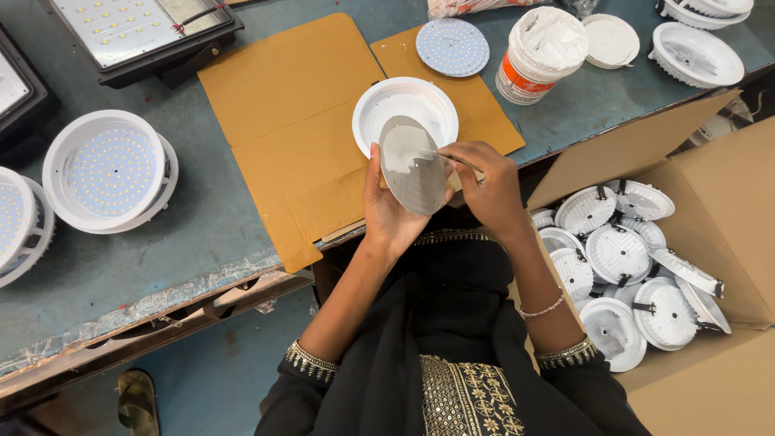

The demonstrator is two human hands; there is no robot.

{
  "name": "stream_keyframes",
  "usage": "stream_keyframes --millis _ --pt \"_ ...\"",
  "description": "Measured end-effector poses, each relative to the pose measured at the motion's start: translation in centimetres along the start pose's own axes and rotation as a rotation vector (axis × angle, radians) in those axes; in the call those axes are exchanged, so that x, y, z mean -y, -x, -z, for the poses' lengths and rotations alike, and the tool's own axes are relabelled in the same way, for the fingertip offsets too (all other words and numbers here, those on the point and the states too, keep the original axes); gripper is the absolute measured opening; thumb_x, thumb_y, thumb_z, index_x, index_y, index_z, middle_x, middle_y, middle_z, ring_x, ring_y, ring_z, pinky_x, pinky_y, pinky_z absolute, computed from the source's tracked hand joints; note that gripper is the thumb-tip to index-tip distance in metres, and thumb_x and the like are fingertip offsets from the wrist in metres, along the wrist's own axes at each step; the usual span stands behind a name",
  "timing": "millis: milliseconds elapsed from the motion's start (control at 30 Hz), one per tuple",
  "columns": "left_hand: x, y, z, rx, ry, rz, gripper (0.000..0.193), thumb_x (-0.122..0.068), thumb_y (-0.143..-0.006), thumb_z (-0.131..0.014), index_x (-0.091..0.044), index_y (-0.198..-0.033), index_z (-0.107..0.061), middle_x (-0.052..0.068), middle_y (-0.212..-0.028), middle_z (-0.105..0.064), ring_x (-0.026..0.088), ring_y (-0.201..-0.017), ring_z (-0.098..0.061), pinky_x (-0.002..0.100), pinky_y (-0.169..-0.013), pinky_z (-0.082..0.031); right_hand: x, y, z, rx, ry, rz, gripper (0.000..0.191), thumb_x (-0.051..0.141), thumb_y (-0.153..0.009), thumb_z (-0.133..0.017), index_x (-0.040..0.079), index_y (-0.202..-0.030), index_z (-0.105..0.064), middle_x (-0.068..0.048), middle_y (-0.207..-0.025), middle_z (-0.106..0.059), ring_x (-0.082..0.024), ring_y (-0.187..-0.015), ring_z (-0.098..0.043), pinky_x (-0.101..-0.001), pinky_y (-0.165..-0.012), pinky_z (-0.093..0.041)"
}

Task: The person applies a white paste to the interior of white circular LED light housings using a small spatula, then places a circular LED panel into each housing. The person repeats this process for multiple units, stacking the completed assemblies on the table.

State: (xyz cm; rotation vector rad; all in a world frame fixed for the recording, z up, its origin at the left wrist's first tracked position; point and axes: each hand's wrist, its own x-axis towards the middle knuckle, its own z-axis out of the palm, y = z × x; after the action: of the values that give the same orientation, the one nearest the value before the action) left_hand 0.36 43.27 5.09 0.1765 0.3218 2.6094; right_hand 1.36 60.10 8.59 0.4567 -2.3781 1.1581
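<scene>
My left hand holds a round grey metal disc upright by its lower edge, plain back facing me. My right hand pinches a thin stick whose tip touches the disc's right side, where a whitish paste is smeared. Just behind the disc, an empty white round lamp housing lies on a brown cardboard sheet. A second disc, LED side up, lies on the cardboard further back.
A white paste tub with its lid stands at the back. Finished lamp housings sit at the left, others at back right. A black floodlight lies far left. An open carton at my right holds several housings.
</scene>
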Motion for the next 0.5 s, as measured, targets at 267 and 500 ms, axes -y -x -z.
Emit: stream_keyframes --millis 267,500 --pt "0.0 -0.4 -0.2 -0.084 0.006 -0.039 0.077 -0.069 -0.092 -0.056 -0.012 -0.144 -0.046 0.012 -0.132 -0.055 0.026 -0.120 -0.056 0.048 -0.094 -0.048 1.5 1.7 -1.2 -0.009 0.048 -0.002 0.036 -0.013 -0.088 -0.059 0.003 -0.118 -0.071 -0.017 -0.115 -0.072 -0.029 -0.098 -0.073 -0.0359 -0.082 -0.060" --pt "-0.1 -1.3 1.1 -0.160 0.004 -0.120 0.087 -0.069 -0.092 -0.055 -0.005 -0.149 -0.042 0.015 -0.139 -0.052 0.031 -0.128 -0.053 0.048 -0.113 -0.045 3.3 3.6 -0.7 -0.014 0.042 -0.002 0.030 -0.009 -0.092 -0.063 0.003 -0.118 -0.073 -0.015 -0.112 -0.074 -0.025 -0.099 -0.074 -0.0346 -0.086 -0.059"
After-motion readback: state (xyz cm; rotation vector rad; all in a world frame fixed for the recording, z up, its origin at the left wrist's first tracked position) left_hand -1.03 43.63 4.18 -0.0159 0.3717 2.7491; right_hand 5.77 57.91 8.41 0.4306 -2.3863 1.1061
